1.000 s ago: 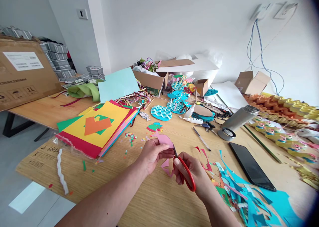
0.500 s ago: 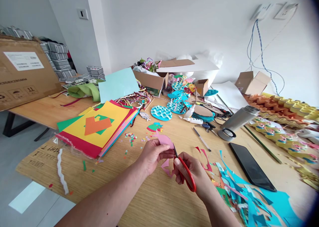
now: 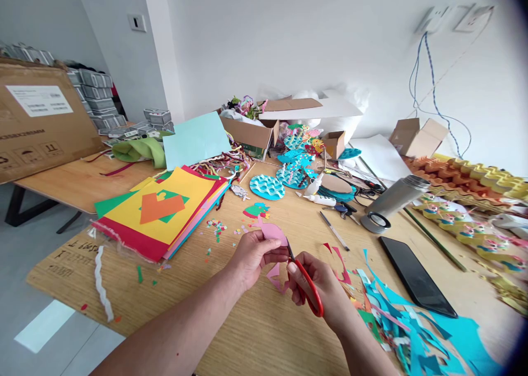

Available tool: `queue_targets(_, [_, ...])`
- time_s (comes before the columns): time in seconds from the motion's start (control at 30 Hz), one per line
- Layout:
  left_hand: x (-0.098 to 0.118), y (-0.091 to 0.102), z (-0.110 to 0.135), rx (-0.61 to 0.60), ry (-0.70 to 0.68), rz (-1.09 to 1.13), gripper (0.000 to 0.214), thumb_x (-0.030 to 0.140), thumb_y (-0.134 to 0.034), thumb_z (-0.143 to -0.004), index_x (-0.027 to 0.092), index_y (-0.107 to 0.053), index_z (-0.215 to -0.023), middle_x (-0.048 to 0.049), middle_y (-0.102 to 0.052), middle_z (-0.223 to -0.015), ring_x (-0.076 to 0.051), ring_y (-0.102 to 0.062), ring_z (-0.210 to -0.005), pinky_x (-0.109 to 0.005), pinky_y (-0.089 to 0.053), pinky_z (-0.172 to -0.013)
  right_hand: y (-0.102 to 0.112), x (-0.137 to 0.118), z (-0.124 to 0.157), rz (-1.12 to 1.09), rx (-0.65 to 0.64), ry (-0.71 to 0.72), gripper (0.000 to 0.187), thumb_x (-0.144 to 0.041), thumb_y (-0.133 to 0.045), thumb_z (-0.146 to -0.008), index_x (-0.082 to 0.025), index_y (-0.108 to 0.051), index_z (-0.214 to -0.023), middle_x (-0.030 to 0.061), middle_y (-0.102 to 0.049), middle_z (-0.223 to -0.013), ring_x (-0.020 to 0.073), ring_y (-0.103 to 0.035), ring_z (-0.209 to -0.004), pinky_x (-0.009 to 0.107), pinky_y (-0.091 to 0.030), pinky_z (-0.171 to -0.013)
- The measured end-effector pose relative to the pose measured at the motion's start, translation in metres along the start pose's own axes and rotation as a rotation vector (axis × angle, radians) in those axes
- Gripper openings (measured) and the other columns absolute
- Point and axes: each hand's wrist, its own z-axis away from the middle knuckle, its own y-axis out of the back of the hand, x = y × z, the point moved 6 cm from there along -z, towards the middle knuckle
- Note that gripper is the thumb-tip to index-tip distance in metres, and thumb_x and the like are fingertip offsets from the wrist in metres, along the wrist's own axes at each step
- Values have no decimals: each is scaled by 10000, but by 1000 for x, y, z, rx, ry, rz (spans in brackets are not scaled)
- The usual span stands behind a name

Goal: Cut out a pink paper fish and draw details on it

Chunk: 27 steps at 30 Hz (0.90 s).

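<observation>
My left hand (image 3: 254, 257) pinches a pink paper cutout (image 3: 273, 233) between thumb and fingers, above the table. My right hand (image 3: 315, 285) is wrapped round the red handles of a pair of scissors (image 3: 310, 296). The dark blades meet the right edge of the pink paper. Beneath the hands lies a pink paper scrap (image 3: 275, 279), partly hidden by them. Just beyond the cutout is a green, blue and red paper fish shape (image 3: 256, 210). Small coloured paper bits (image 3: 216, 230) are scattered left of it.
A stack of coloured paper (image 3: 136, 233) lies at left. To the right are a phone (image 3: 416, 274), a steel flask (image 3: 398, 197), a pen (image 3: 334, 230) and a heap of blue offcuts (image 3: 406, 323). Wavy blue discs (image 3: 267, 187), a glue bottle (image 3: 322, 200) and open boxes stand farther back.
Both hands stay almost in place. The scissors' handles have shifted very slightly, with the blades still at the pink paper's edge.
</observation>
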Motion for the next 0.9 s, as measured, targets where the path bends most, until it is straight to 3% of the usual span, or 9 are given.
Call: queue_targets(0.9, [0, -1, 0, -6, 10, 9, 280, 261, -804, -589, 97, -673, -774, -95, -711, -762, -175, -669, -674, -281, -530, -683, 5, 7, -3, 33, 38, 22, 518, -648, -726, -610, -213, -456, -686, -56, -560, -470, 107, -510, -344, 239, -430, -388])
